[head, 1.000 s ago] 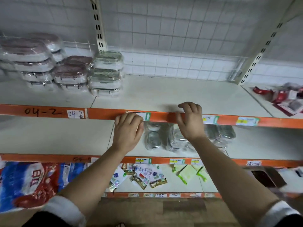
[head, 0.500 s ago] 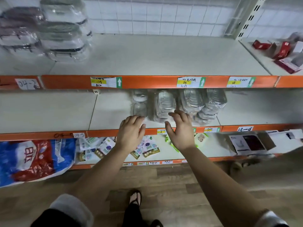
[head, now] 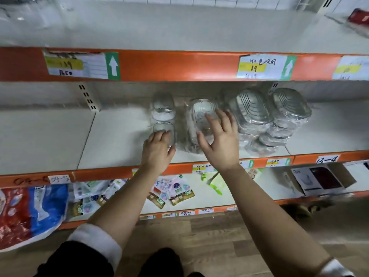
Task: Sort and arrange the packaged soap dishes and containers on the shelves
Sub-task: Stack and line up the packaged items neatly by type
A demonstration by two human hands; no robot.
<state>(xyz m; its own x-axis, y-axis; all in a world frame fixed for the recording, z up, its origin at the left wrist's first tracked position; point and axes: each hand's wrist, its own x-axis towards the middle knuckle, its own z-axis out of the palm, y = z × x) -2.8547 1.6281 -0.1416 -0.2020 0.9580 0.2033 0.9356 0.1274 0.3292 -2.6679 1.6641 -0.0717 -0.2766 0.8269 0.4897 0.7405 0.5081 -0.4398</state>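
Resting on the near edge of a small clear container (head: 164, 127), the fingertips of the left hand (head: 157, 150) lie fairly straight, with the thumb just beside the container's right side. The fingers are not curled round it. This container sits on the middle shelf (head: 115, 136), and a second small wrapped container (head: 162, 105) stands just beyond it, farther in.

The right hand (head: 219, 144) is spread wide, fingers apart and holding nothing. It sits over a tall wrapped stack of clear dishes (head: 199, 110) just right of the small containers. Its fingertips overlap the top of the stack (blur hides whether they actually touch the plastic).

Farther right on the same shelf, a ribbed stack of soap dishes (head: 253, 110) leans beside a second ribbed stack (head: 289, 104), both in clear film and close together.

Above them runs an orange shelf edge (head: 179, 65) bearing a price label (head: 79, 64) with a green arrow. On the lower shelf lie loose sachets (head: 175, 190). A red and blue bag (head: 30, 212) is at the left and an open box (head: 319, 180) at the right. White cuffs show at both wrists.
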